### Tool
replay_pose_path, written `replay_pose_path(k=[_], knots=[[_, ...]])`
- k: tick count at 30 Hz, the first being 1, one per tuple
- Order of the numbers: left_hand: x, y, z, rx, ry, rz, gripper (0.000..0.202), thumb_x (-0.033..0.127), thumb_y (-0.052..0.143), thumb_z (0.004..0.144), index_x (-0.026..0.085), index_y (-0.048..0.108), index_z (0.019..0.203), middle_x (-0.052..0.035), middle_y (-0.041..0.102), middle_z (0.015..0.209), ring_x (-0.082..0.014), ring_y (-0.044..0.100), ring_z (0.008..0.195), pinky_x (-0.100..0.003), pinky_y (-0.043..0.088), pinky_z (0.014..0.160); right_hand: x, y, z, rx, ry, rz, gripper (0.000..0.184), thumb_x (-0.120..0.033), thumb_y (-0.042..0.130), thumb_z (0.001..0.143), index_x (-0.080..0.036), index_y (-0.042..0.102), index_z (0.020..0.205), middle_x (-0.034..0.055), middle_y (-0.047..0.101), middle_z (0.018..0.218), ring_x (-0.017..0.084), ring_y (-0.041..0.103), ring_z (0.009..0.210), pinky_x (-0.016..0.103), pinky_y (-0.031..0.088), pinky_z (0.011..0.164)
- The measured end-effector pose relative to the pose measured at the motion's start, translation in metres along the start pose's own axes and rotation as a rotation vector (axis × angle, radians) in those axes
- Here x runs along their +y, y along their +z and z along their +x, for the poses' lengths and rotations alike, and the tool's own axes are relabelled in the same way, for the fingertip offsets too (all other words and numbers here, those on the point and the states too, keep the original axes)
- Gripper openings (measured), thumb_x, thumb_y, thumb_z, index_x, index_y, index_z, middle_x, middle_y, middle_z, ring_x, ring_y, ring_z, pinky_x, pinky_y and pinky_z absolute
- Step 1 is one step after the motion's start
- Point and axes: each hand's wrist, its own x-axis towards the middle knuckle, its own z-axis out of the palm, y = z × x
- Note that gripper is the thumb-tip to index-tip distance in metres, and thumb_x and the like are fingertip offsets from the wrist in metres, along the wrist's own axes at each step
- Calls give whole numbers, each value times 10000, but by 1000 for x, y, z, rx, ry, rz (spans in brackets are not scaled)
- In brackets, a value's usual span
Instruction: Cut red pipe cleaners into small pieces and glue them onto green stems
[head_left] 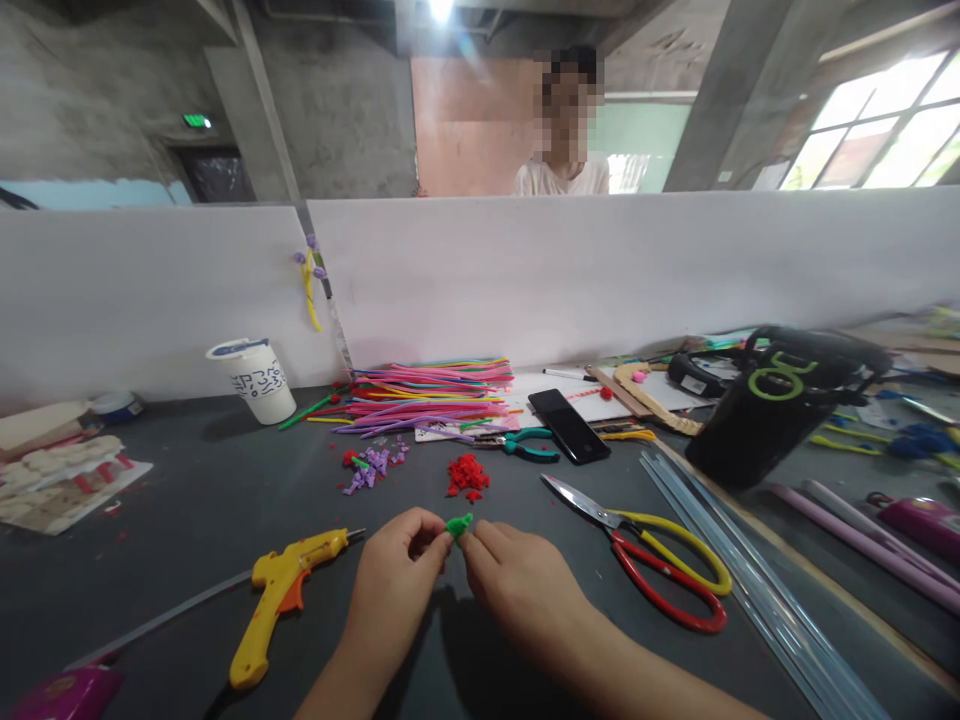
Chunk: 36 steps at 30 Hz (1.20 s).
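Low in the middle of the head view, my left hand (401, 570) and my right hand (521, 580) meet at the fingertips. Between them they pinch a short, bent green pipe cleaner (458, 524), partly hidden by the fingers. Just beyond lies a heap of small red pieces (467, 475), with purple pieces (367, 470) to its left. A yellow glue gun (289, 590) rests left of my left hand. Scissors (637, 545) with one red and one yellow handle lie partly open to the right of my right hand.
Behind the heaps are bundled coloured pipe cleaners (431, 395), pliers (525, 444) and a phone (568, 425). A white cup (259, 385) stands left; a black bottle (757, 420) and clear glue sticks (739, 570) are right. A person (566, 175) is beyond the white partition (562, 280).
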Motion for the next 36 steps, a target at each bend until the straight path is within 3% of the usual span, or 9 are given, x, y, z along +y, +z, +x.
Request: replay_pose_path(k=[4,10,14,18,20,26,28,33,36], knots=[[-3,1,-3,23,106,293,129,218,470,743,193,565,661,-14,597,653,-175,544,632,-278,373,602,-2,-6,1,-105,-113,-33,74,-90,499,803,-144,529,844,46,568,749,178,494,616,285,321,465],[-5,2,-5,-115,254,439,210,126,370,776,184,551,688,-45,595,711,-182,545,688,-284,365,645,6,-9,4,-108,-139,109,58,-116,527,798,-154,561,826,55,585,815,183,502,733,262,373,540],[0,-2,-5,-164,255,326,190,102,403,738,186,554,658,-19,574,657,-167,530,636,-262,357,600,17,-12,10,-80,122,579,99,-129,502,808,-171,570,749,16,587,748,130,527,686,226,399,609],[3,-2,-4,-147,163,61,120,148,481,718,183,590,680,-4,583,644,-159,535,619,-249,379,598,21,-11,14,-133,524,1172,60,-206,521,771,-180,523,718,-42,542,613,102,533,519,207,410,509],[2,1,-4,-134,81,-142,88,185,513,717,176,598,700,-4,593,643,-158,543,611,-251,400,605,18,-8,14,-114,631,1323,76,-238,518,766,-180,501,721,-51,530,575,99,527,464,206,409,469],[-1,9,-5,-146,-165,-713,109,213,650,657,147,624,739,18,586,619,-101,515,575,-200,413,584,6,-6,11,75,676,1139,105,-246,519,783,-174,515,708,-58,506,540,82,490,445,188,380,449],[-1,8,-5,-134,-197,-790,125,192,670,644,143,631,751,17,592,631,-90,520,578,-189,418,586,8,-6,10,112,591,1023,103,-227,520,795,-173,544,710,-44,532,572,89,503,496,193,393,489],[0,3,-5,-86,-219,-851,123,224,650,686,160,613,784,-5,625,678,-134,591,634,-226,463,577,24,-6,10,193,207,555,134,-167,499,827,-186,630,809,39,630,772,155,550,733,260,430,662],[-1,2,-4,-84,-209,-846,109,209,647,689,152,625,779,-8,632,635,-109,573,575,-186,435,518,30,-6,10,266,148,410,153,-160,485,840,-187,635,836,62,621,781,169,543,739,283,442,670]])
